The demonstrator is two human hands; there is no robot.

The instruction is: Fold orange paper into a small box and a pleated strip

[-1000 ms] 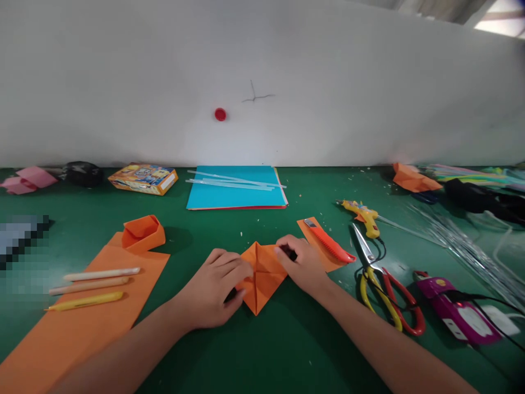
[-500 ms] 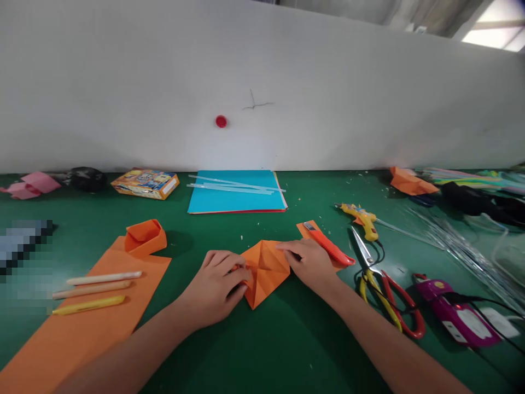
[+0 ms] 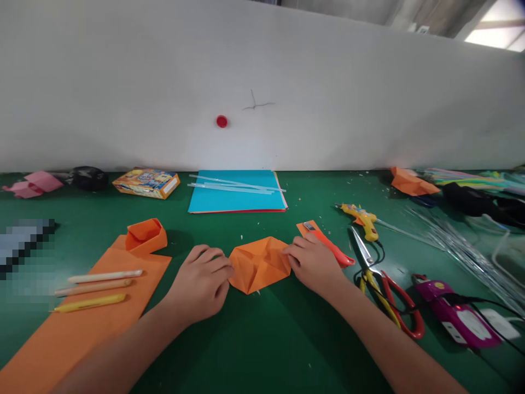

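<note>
A creased piece of orange paper (image 3: 260, 264) lies partly folded between my hands, with fold lines meeting near its middle. My left hand (image 3: 205, 282) pinches its left edge with curled fingers. At the paper's right corner, the thumb and fingers of my right hand (image 3: 314, 262) close on the edge. Just beyond the right hand, an orange utility knife (image 3: 338, 254) rests on a small orange paper scrap (image 3: 304, 228). A folded orange paper box (image 3: 146, 236) sits to the left, on a large orange sheet (image 3: 94, 336).
Scissors (image 3: 388, 284), a yellow glue gun (image 3: 361, 218) and a purple power strip (image 3: 457, 312) with cords lie right. Pens (image 3: 92, 303) rest on the left sheet. Blue paper (image 3: 235, 200) with clear sticks and a small printed box (image 3: 146, 183) stand near the white wall.
My left hand has moved left and the orange paper has spread wider and flatter between my hands. The right hand has shifted slightly and now grips the paper's right corner.
</note>
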